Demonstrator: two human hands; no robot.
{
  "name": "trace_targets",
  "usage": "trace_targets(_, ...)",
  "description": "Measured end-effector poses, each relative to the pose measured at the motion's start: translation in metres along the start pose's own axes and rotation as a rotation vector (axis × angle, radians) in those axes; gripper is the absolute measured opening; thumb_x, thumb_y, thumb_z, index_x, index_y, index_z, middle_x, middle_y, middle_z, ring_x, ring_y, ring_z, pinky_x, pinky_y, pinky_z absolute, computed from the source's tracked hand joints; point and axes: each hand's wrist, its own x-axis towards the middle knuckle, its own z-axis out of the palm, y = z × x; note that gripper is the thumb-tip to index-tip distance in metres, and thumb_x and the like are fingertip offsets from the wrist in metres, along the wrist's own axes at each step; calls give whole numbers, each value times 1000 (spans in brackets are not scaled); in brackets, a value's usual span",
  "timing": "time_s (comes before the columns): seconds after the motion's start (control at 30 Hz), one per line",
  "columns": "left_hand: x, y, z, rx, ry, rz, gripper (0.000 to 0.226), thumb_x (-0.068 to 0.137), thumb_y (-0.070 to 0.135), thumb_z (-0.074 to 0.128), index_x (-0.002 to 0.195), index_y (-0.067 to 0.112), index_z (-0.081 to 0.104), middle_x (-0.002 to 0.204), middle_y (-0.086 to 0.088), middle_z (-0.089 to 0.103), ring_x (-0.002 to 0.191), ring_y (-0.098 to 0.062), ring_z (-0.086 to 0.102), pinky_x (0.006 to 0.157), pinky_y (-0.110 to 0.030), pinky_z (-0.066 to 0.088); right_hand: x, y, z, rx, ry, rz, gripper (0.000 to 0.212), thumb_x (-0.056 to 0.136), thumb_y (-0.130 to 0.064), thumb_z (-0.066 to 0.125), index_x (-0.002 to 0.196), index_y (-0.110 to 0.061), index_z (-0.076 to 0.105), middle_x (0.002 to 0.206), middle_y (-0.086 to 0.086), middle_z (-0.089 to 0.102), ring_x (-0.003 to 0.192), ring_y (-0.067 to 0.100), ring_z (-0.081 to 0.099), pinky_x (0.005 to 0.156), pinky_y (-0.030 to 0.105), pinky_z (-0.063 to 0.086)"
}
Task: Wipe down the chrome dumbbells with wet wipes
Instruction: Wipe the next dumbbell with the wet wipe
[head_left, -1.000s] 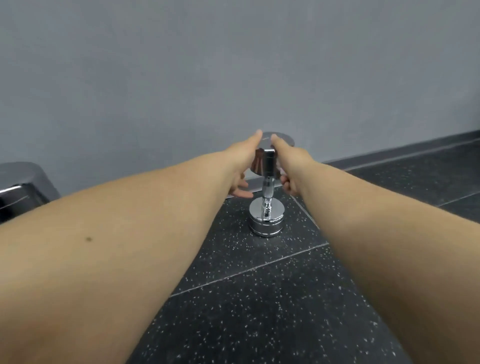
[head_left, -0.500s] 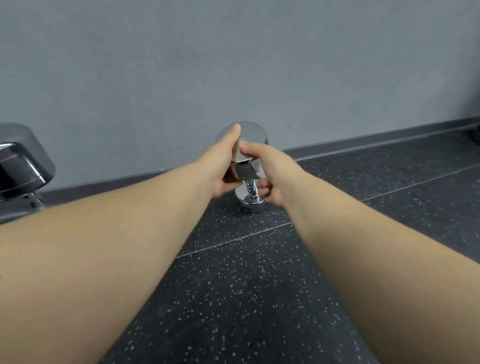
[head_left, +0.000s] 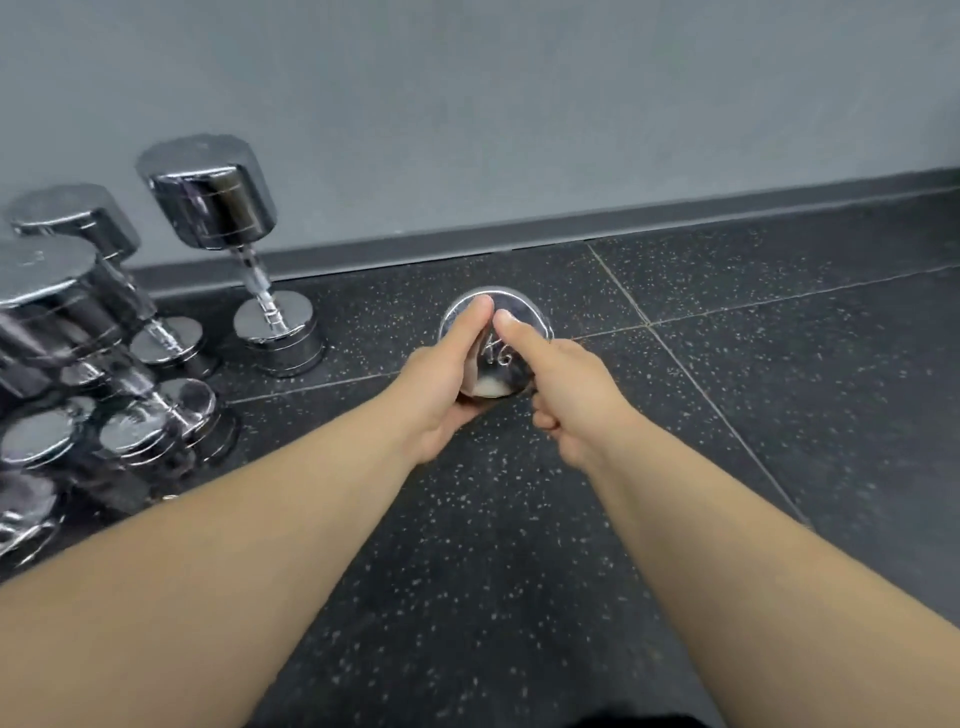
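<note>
A chrome dumbbell (head_left: 497, 358) stands on end on the dark speckled floor near the wall, seen from above, with "16" marked on its top face. My left hand (head_left: 444, 384) grips the upper head from the left, thumb lying across the top. My right hand (head_left: 561, 387) grips it from the right, thumb on the top face, fingers curled underneath. The handle and lower head are hidden beneath the top head and my hands. No wet wipe is visible.
Several more chrome dumbbells stand at the left: one upright (head_left: 244, 260) by the baseboard, others clustered (head_left: 78, 338) toward the left edge. A grey wall (head_left: 519, 104) with a dark baseboard (head_left: 675, 218) runs behind. Rubber floor tiles (head_left: 779, 389) stretch to the right.
The view has tilted down and over the dumbbell, which now shows its top face. Both hands stay on its upper head. The dumbbells at the left have come into view.
</note>
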Motion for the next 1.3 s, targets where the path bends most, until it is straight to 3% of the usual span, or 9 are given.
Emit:
trace_targets(0.13,-62,8,-19,76,76,-45,55,84,59,65,116,14,67,106,-9,75,102,-21,70,95,-43,54,-65,-10,18,-70,-30,86,73,64,-75,70,108,-17,63,72,-4,41,57,14,31,52,27,26)
trace_targets(0.47,-181,-3,-68,246,161,-48,43,97,56,47,129,28,47,114,-3,65,90,-23,70,67,-35,61,-167,-5,49,-159,-280,204,40,86,-61,61,76,-23,53,62,-4,41,39,6,23,39,18,17)
trace_targets(0.63,-181,1,-68,475,132,153,33,96,44,50,129,44,44,122,3,60,102,-21,64,84,-43,59,-182,-17,48,-403,6,-38,35,97,-44,44,83,-16,58,78,1,54,61,14,42,55,29,32)
trace_targets(0.77,-178,-5,-77,438,50,210,87,59,50,79,136,39,39,124,11,55,113,-13,55,100,-38,47,-180,-18,44,-387,162,-417,32,97,-12,35,118,-21,57,108,-2,62,81,16,54,69,30,43)
trace_targets(0.9,-173,-3,-87,548,-90,215,136,38,39,91,150,43,15,127,18,50,113,-1,52,92,-24,45,-172,-19,60,-479,107,-682,16,100,-14,48,114,-22,45,103,2,63,95,27,64,81,43,54)
trace_targets(1.0,-168,-4,-89,587,-105,250,129,50,22,97,151,35,19,119,21,61,105,3,61,94,-27,51,-165,-10,70,-904,51,-773,28,102,-20,46,122,-24,64,155,-2,38,148,19,23,117,32,20)
trace_targets(1.13,-165,-10,-92,558,-83,299,110,44,30,94,137,31,35,112,18,67,99,5,65,87,-23,52,-173,-2,61,-1111,-209,-753,57,99,-33,16,153,-25,32,165,-11,7,151,8,-9,118,43,-19)
trace_targets(1.23,-162,-14,-92,536,-65,292,106,44,32,96,132,36,37,118,17,65,106,-2,63,94,-32,53,-170,-4,57,-1079,-97,-688,48,105,-24,22,152,-22,32,156,0,37,148,18,22,120,40,14)
trace_targets(1.3,-160,-15,-91,541,-57,286,103,48,30,97,131,38,38,116,18,64,105,-1,63,92,-30,53,-167,-6,62,-922,56,-623,31,105,-23,36,134,-21,44,123,7,63,116,30,55,91,39,44)
